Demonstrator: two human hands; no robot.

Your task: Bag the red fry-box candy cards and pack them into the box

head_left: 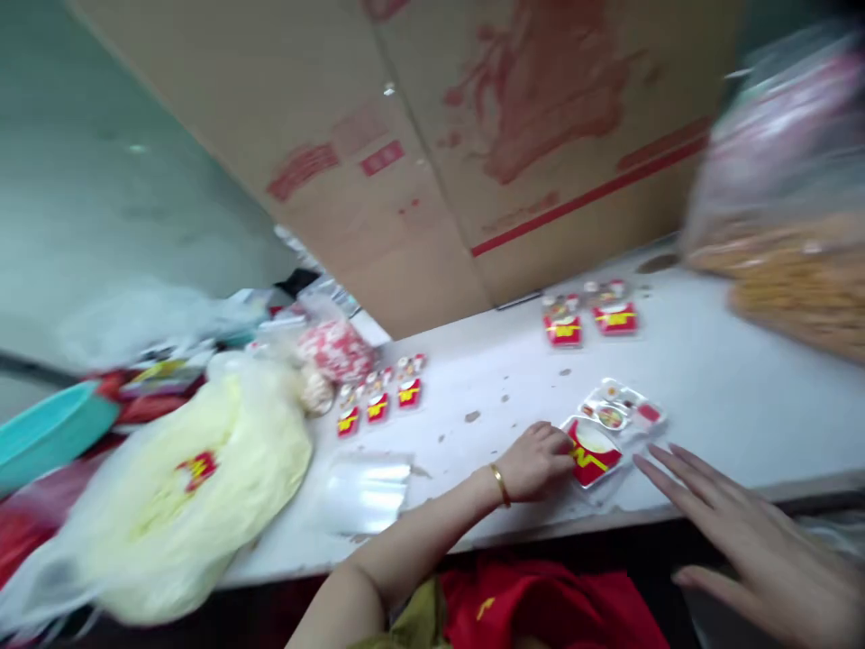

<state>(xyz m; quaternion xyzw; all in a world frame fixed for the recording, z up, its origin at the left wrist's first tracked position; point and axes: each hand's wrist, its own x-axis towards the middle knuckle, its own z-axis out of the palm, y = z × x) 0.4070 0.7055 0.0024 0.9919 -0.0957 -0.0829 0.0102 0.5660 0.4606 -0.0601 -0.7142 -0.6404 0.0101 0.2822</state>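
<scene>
In front of me on the white table lies a clear plastic pack (595, 452) with a red and yellow fries-box piece in it. Its upper part holds small round and red pieces. My left hand (539, 461), with a gold bangle (501, 485) at the wrist, has its fingers curled against the pack's left edge. The fingertips are partly hidden. To the pack's right, my right hand (753, 541) is open with its fingers spread and holds nothing. Its fingertips come close to the pack's lower right side.
Several similar filled packs stand farther back, at the right (562, 330) and left (377, 407). Flat clear bags (368, 496) lie left of my arm. A big bag of pale yellow pieces (223, 478), a turquoise basin (54, 433), a cardboard box (419, 252) and a bag of tan pieces (804, 288) surround these.
</scene>
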